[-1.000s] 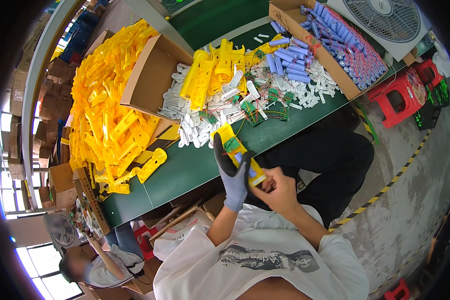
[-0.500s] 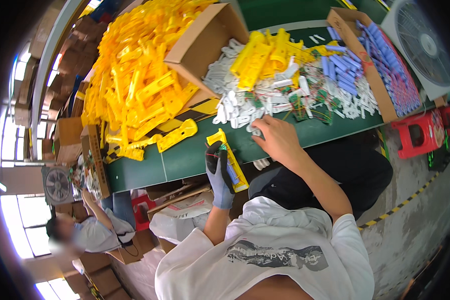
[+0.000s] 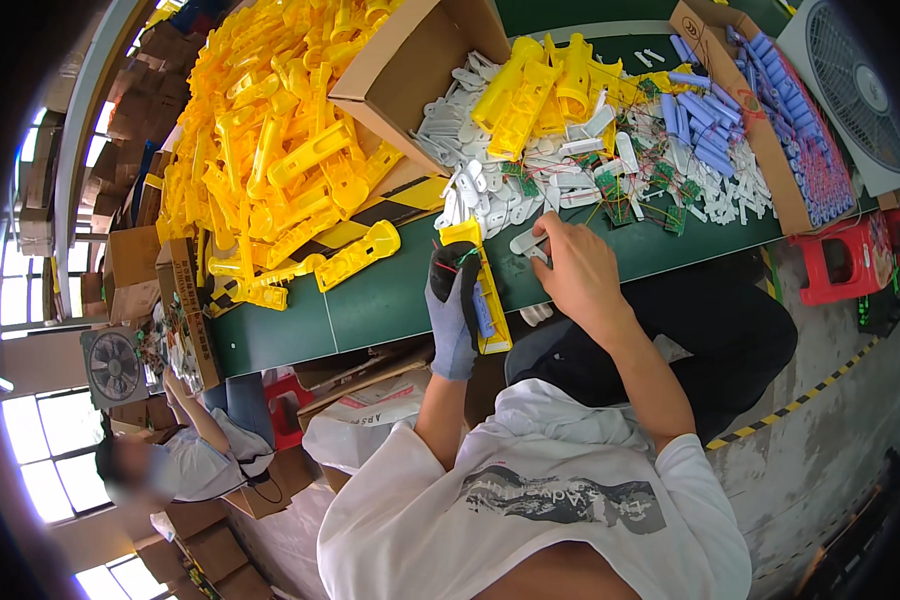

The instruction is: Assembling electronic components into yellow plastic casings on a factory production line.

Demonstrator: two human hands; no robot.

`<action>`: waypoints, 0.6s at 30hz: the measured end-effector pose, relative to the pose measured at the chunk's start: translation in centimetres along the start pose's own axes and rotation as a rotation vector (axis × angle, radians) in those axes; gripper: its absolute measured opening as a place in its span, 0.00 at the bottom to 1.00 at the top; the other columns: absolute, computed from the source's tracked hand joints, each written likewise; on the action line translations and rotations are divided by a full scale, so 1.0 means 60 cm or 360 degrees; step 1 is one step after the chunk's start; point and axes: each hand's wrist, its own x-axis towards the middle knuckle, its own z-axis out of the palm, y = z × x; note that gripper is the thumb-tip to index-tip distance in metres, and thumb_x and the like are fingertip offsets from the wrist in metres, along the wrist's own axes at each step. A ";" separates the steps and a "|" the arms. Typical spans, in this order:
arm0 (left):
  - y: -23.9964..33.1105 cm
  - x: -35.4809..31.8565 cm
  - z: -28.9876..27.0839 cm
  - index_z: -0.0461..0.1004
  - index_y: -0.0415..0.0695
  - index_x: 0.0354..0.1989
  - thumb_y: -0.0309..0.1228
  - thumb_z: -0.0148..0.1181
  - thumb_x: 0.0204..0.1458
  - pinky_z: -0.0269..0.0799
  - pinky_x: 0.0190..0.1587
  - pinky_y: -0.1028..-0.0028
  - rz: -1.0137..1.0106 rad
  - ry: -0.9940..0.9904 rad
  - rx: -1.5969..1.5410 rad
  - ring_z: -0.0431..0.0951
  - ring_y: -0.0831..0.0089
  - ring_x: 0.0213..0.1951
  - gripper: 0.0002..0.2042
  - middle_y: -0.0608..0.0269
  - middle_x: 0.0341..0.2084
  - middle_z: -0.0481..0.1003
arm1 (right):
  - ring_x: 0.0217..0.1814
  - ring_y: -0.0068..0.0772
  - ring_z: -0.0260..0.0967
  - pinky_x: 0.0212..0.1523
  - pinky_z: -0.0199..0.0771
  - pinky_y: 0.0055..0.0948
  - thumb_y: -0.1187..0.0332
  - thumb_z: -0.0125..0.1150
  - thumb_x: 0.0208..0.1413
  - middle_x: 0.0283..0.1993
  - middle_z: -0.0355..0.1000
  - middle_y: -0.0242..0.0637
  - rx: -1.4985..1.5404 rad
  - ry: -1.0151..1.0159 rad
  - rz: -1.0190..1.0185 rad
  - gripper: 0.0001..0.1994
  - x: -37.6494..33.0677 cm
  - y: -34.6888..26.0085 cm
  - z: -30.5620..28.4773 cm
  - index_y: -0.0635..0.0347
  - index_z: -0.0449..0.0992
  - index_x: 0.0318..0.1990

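In a grey glove with dark fingers, my left hand (image 3: 454,310) is closed around a yellow plastic shell (image 3: 497,330), tilted at the table's near edge. Inside the shell lies a blue cylindrical battery (image 3: 483,310), and thin red and green wires show by the thumb. My bare right hand (image 3: 582,272) pinches a small whitish plastic piece (image 3: 525,243) between thumb and fingers, just right of the shell's upper end. Beyond it spreads a pile of white plastic pieces (image 3: 490,205) with green circuit boards (image 3: 612,186) and tangled wires.
A large heap of yellow shells (image 3: 270,130) fills the left, beside a tipped cardboard box (image 3: 410,70). Loose blue batteries (image 3: 705,125) lie right, near a box of batteries (image 3: 785,130) and a fan (image 3: 855,90). A red stool (image 3: 840,265) stands right; another person (image 3: 205,460) sits left.
My left hand has moved up and to the right with the yellow shell. My right hand has shifted slightly right, and a whitish piece now shows clearly between its fingers.
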 end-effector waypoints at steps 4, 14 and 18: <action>0.005 -0.004 0.020 0.70 0.47 0.43 0.33 0.53 0.58 0.70 0.27 0.80 0.0046 -0.0101 0.0010 0.72 0.81 0.25 0.08 0.68 0.28 0.71 | 0.30 0.41 0.71 0.31 0.67 0.39 0.74 0.61 0.46 0.26 0.72 0.38 0.0133 -0.0050 -0.0031 0.12 -0.005 0.016 -0.006 0.58 0.67 0.39; 0.014 -0.019 0.084 0.69 0.45 0.48 0.33 0.49 0.60 0.72 0.28 0.80 -0.0095 -0.0411 0.0131 0.73 0.81 0.26 0.11 0.65 0.31 0.72 | 0.25 0.13 0.63 0.26 0.60 0.16 0.72 0.61 0.51 0.26 0.71 0.27 0.1615 -0.0211 0.0240 0.07 -0.012 0.087 -0.063 0.64 0.77 0.37; 0.008 -0.028 0.102 0.69 0.43 0.48 0.30 0.51 0.58 0.70 0.33 0.80 -0.0071 -0.0521 0.0239 0.72 0.83 0.31 0.11 0.65 0.34 0.73 | 0.25 0.13 0.63 0.26 0.60 0.17 0.71 0.64 0.49 0.30 0.73 0.28 0.1536 -0.0109 0.0128 0.06 -0.050 0.104 -0.071 0.62 0.78 0.34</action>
